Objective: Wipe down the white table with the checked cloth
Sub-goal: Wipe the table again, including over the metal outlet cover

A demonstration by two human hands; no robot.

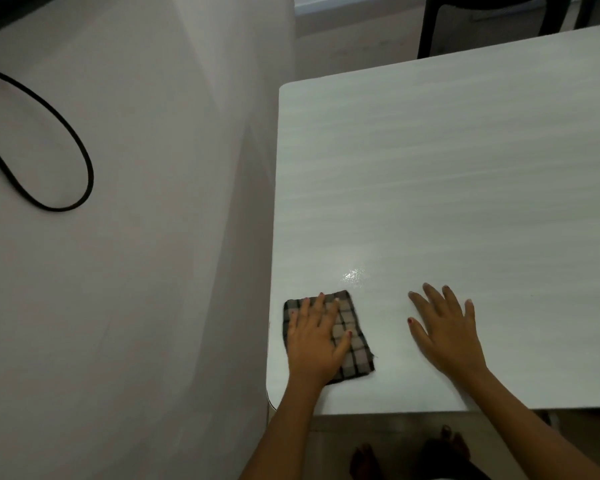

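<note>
Pressing down with straight fingers, our left hand [314, 344] pins the checked cloth [355, 348] without clasping it; our right hand [447, 332] lies spread and empty. We lean on the wide white table [465, 168]. The cloth sits folded at its near left corner, with a small wet patch [354, 274] just beyond. Soft and light, the cloth should slide best under a flat palm.

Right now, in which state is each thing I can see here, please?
white table: shiny patch beyond the checked cloth.
checked cloth: folded, flat, near the front left corner.
left hand: open, fingers spread, pressing the checked cloth.
right hand: open, flat on bare tabletop.
black cable: looped, lying left of the table.
</note>
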